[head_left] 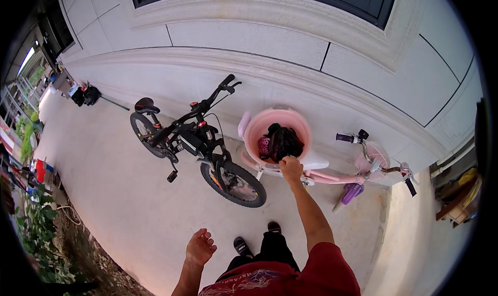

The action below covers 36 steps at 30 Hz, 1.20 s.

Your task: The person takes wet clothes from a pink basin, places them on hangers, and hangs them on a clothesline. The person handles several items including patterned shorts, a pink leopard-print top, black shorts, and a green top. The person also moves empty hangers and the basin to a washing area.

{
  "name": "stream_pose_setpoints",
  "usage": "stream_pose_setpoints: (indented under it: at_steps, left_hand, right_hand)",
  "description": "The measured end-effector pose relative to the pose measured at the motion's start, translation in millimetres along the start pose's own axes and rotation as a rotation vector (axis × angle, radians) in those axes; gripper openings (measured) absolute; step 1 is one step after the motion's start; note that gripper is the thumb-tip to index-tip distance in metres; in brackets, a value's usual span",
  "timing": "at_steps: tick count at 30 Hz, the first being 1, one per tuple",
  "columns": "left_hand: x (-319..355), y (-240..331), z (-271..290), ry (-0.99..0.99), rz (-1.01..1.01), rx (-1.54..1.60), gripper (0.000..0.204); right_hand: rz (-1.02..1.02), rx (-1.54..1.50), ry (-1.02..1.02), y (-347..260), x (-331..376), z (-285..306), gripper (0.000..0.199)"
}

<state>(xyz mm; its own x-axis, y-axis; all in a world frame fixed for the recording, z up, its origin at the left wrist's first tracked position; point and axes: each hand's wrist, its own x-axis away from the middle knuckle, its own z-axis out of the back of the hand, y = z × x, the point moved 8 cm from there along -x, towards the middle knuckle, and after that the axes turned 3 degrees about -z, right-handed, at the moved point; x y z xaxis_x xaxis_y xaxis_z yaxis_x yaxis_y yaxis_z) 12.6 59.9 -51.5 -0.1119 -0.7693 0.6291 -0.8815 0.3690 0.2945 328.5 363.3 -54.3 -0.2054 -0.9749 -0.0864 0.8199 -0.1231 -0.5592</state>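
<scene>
A round pink bucket (301, 120) is in front of me, with dark cloth (285, 143) and a pink patterned cloth (264, 147) lying inside. My right hand (291, 169) is closed at the near edge of its rim, gripping it. The bucket covers the rear part of a pink bicycle (332, 178); whether it rests on the bike, I cannot tell. Low on the left, my left hand (201, 248) hangs in the air, its fingers loosely curled and apart, holding nothing.
A black bicycle (199, 132) stands left of the bucket, its front wheel close by. The pale wall (238, 34) runs behind both bikes. A purple and white object (350, 193) is by the pink bike. Plants (39, 233) border the concrete floor at left.
</scene>
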Motion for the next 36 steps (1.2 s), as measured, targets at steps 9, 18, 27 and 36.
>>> stream_pose_setpoints:
  at_steps: [9,18,27,36]
  left_hand:
    - [-80.2,25.6,-13.8,0.109,-0.135,0.18,0.016]
    - [-148.8,-10.5,-107.0,0.319,-0.076,0.052,0.006]
    - [-197.8,-15.1,-177.4,0.156,-0.047,0.039,0.011]
    - [-213.1,-16.4,-300.0,-0.411,0.075,0.076,0.077]
  right_hand:
    - [-0.212,0.459,-0.233,16.7,-114.7,-93.6,0.042]
    - [-0.261,-0.034,-0.473,50.0,-154.7,-97.9,0.03]
    - [-0.233,-1.286,-0.813,-53.2,-231.1,78.4,0.031]
    - [0.3,-1.698,-0.983,-170.0,-198.3,176.6,0.063]
